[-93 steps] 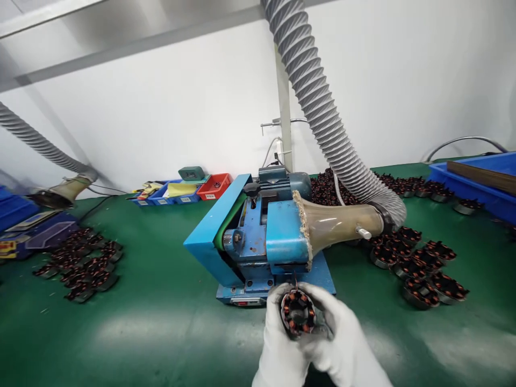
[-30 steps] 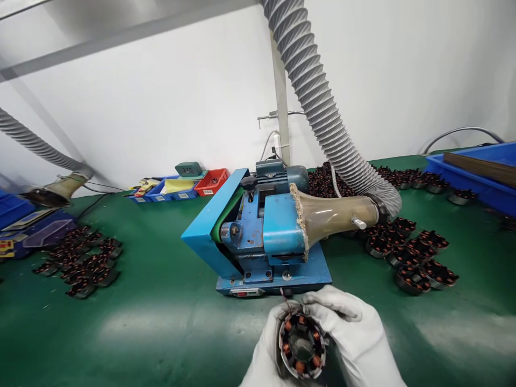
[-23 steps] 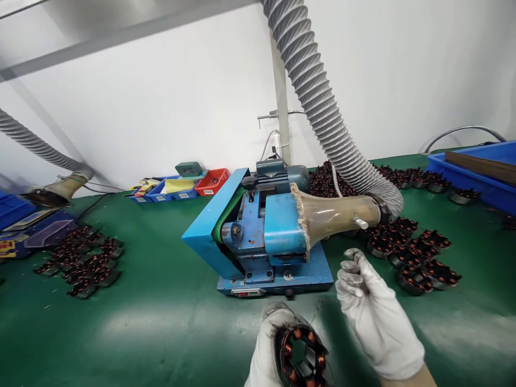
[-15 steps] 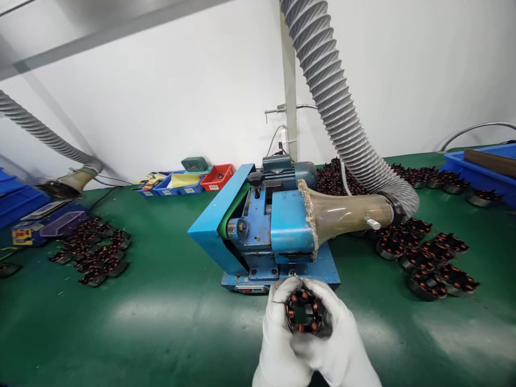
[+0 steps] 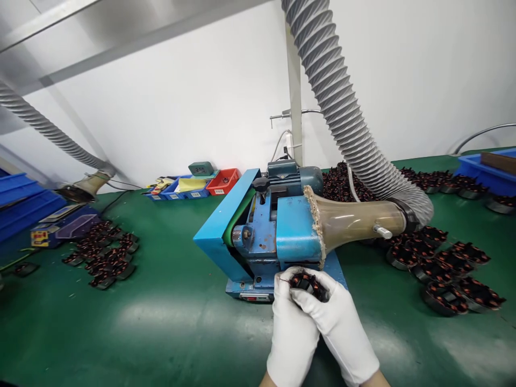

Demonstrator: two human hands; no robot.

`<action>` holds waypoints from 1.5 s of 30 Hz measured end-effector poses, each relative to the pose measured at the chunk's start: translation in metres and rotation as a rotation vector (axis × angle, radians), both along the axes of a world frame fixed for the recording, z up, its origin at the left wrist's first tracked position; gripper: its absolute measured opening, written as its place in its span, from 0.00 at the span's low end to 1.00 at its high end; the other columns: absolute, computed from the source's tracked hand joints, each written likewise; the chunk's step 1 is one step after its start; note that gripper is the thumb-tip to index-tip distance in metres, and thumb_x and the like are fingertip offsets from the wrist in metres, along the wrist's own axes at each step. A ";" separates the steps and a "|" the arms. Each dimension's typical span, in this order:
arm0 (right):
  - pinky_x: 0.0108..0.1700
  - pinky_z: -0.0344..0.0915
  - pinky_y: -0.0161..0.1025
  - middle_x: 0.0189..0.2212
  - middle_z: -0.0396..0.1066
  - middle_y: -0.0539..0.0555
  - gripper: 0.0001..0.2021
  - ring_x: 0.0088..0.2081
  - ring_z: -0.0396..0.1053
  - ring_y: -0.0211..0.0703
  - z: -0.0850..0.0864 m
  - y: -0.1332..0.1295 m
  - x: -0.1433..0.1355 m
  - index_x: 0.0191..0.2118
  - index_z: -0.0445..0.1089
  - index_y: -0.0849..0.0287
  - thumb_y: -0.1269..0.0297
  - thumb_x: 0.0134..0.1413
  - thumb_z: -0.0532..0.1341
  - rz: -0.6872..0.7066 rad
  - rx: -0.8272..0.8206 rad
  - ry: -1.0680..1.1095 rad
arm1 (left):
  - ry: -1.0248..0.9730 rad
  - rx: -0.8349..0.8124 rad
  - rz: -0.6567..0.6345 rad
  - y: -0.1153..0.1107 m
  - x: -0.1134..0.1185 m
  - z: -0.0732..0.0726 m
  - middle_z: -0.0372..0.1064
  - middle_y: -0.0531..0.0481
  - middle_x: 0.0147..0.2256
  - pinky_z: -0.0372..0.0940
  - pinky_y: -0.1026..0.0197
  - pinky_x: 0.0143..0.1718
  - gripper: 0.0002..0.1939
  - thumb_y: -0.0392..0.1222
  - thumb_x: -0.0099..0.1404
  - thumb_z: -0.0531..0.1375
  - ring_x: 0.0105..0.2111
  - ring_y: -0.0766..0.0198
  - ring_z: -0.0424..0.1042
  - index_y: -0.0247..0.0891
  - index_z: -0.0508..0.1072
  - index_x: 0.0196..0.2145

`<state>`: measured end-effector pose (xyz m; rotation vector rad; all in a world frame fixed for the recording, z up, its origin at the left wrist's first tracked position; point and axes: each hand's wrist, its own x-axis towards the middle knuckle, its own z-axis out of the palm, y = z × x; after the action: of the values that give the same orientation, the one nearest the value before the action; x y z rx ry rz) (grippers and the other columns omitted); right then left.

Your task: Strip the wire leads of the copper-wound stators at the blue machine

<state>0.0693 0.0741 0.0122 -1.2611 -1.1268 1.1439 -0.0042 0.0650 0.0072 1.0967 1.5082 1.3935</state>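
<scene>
Between my white-gloved hands is a motor stator (image 5: 308,285), a dark ring with copper windings. My left hand (image 5: 292,328) grips its left side, and my right hand (image 5: 338,320) wraps its right side with the thumb across the near edge. The stator is tilted, and fingers hide part of its rim. Right behind it stands a blue belt sander (image 5: 262,231) with a green belt and a blue guard (image 5: 297,228). Both hands are close in front of that guard; whether the stator touches it I cannot tell.
A suction nozzle (image 5: 358,220) joins the guard to a grey hose (image 5: 338,102). More stators lie at right (image 5: 445,298) and left (image 5: 108,252) on the green table (image 5: 169,322). Small bins, including a red bin (image 5: 223,183), stand behind; a blue crate (image 5: 487,172) is at far right.
My hands have moved forward and up with the stator, closer to the sander's guard. The stator's ring opening, facing me before, is now tipped away. The view has shifted slightly.
</scene>
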 end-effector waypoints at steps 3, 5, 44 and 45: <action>0.43 0.69 0.48 0.34 0.78 0.59 0.13 0.37 0.74 0.55 -0.001 -0.001 0.000 0.35 0.76 0.58 0.59 0.39 0.67 -0.003 0.001 0.008 | -0.004 -0.008 -0.005 -0.002 0.001 -0.002 0.70 0.45 0.38 0.65 0.55 0.45 0.13 0.30 0.53 0.55 0.39 0.58 0.71 0.40 0.70 0.36; 0.43 0.69 0.49 0.35 0.77 0.59 0.15 0.38 0.74 0.56 -0.002 -0.006 0.002 0.35 0.76 0.58 0.59 0.37 0.67 -0.015 -0.025 -0.021 | -0.032 -0.009 -0.024 -0.008 0.000 -0.006 0.71 0.46 0.38 0.66 0.56 0.44 0.13 0.31 0.52 0.55 0.39 0.59 0.71 0.40 0.70 0.36; 0.14 0.44 0.29 0.10 0.47 0.40 0.25 0.13 0.41 0.28 0.026 -0.044 0.029 0.16 0.54 0.56 0.43 0.42 0.63 0.103 -0.283 0.399 | -0.678 -0.418 -0.359 -0.061 -0.028 0.004 0.76 0.41 0.30 0.64 0.45 0.48 0.25 0.64 0.50 0.61 0.41 0.46 0.75 0.38 0.78 0.32; 0.13 0.43 0.28 0.10 0.46 0.39 0.25 0.13 0.40 0.27 0.027 -0.044 0.031 0.17 0.54 0.56 0.43 0.42 0.63 0.085 -0.310 0.541 | -0.673 -0.424 -0.358 -0.060 -0.029 0.005 0.76 0.41 0.30 0.65 0.45 0.47 0.27 0.65 0.50 0.59 0.39 0.46 0.75 0.37 0.78 0.31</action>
<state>0.1003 0.0305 0.0393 -1.0391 -0.6174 1.6481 -0.0329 0.0054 0.0119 0.5164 0.9842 0.9851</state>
